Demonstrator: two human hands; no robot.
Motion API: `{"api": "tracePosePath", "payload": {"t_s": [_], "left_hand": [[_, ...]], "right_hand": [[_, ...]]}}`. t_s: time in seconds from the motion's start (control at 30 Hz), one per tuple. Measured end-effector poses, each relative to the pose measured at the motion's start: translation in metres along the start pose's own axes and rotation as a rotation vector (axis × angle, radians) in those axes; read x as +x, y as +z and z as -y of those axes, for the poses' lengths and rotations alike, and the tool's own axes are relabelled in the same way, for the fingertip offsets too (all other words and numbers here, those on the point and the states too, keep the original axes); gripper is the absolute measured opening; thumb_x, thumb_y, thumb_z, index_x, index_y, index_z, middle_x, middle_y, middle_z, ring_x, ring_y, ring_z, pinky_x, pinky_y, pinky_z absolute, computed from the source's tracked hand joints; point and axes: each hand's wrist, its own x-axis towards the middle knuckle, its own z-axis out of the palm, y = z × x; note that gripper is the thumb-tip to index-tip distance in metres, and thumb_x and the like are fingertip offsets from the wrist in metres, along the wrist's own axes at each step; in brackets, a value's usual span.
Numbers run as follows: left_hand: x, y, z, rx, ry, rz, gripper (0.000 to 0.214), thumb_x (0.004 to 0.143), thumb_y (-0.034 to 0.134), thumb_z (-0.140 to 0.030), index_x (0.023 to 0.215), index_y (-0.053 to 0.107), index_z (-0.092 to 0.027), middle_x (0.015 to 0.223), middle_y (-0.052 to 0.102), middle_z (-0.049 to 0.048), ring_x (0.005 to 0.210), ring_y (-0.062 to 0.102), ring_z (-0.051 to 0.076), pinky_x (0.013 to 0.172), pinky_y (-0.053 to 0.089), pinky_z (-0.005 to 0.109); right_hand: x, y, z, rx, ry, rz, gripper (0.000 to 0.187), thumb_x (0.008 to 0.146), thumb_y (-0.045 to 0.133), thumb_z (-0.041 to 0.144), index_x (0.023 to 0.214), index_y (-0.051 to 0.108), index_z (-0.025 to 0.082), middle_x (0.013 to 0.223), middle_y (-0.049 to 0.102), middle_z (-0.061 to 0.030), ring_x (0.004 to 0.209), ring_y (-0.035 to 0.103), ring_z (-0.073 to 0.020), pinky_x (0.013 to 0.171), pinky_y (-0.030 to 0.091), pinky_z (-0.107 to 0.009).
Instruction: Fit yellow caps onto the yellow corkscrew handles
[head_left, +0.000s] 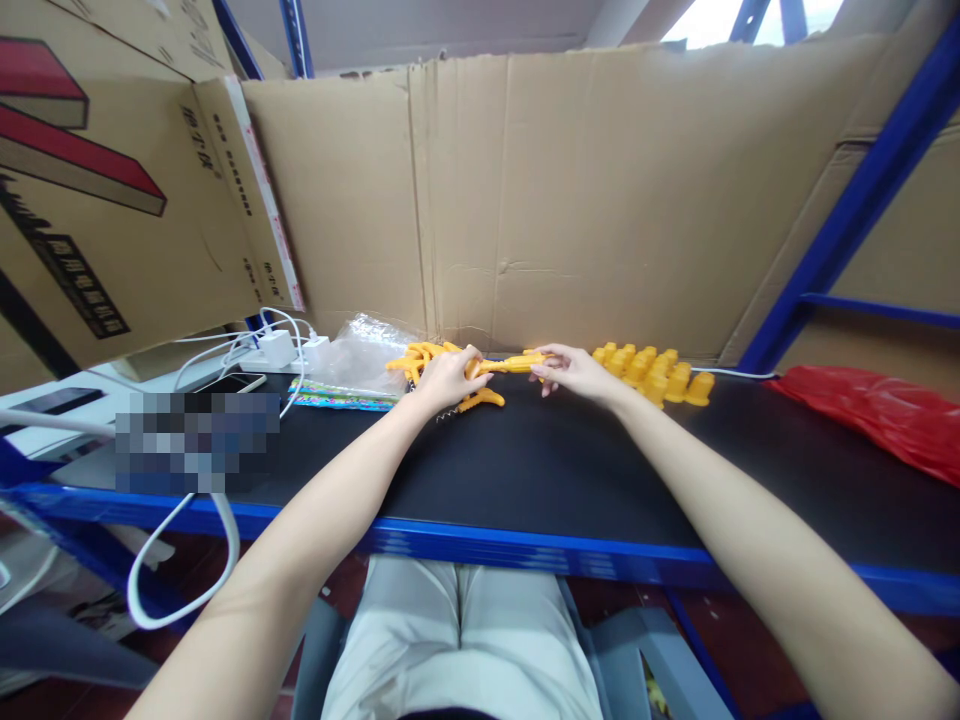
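My left hand (448,380) is closed around the left end of a long yellow plastic piece (514,364). The fingers of my right hand (574,374) pinch that piece at its right end, so it spans the gap between both hands just above the black mat. Beneath and behind my left hand lies a pile of yellow curved handles (420,355), partly hidden by it. One yellow handle (484,399) lies nearer me, and a dark metal spiral (447,412) like a corkscrew's shows beside it. Right of my right hand stand several yellow plastic caps (660,375) in rows, partly covered by my wrist.
A clear plastic bag (367,350) and a colourful printed strip (345,395) lie left of the pile. Further left are white chargers with cables (277,348) and a phone (225,385). A red plastic bag (877,415) lies at right. Cardboard (600,200) walls the back.
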Motion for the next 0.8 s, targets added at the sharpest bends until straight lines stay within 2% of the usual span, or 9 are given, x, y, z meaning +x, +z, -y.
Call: {"api": "tracePosePath", "payload": {"t_s": [0.47, 0.8], "left_hand": [[0.000, -0.002, -0.003, 0.028, 0.019, -0.001, 0.028, 0.081, 0.057, -0.043, 0.097, 0.057, -0.020, 0.079, 0.066, 0.0034, 0.071, 0.060, 0.018, 0.062, 0.039, 0.024], [0.000, -0.001, -0.003, 0.057, 0.054, -0.013, 0.025, 0.082, 0.056, -0.039, 0.097, 0.055, -0.019, 0.088, 0.067, 0.0050, 0.079, 0.063, 0.019, 0.066, 0.041, 0.026]], "right_hand": [[-0.004, 0.002, 0.006, 0.007, 0.056, -0.019, 0.050, 0.068, 0.069, 0.051, 0.100, 0.057, 0.014, 0.075, 0.068, -0.0056, 0.052, 0.059, -0.0113, 0.054, 0.046, -0.026], [-0.006, 0.004, 0.009, 0.059, 0.087, -0.008, 0.051, 0.067, 0.066, 0.060, 0.087, 0.059, 0.013, 0.070, 0.066, -0.0047, 0.052, 0.058, -0.0103, 0.052, 0.043, -0.023]]}}
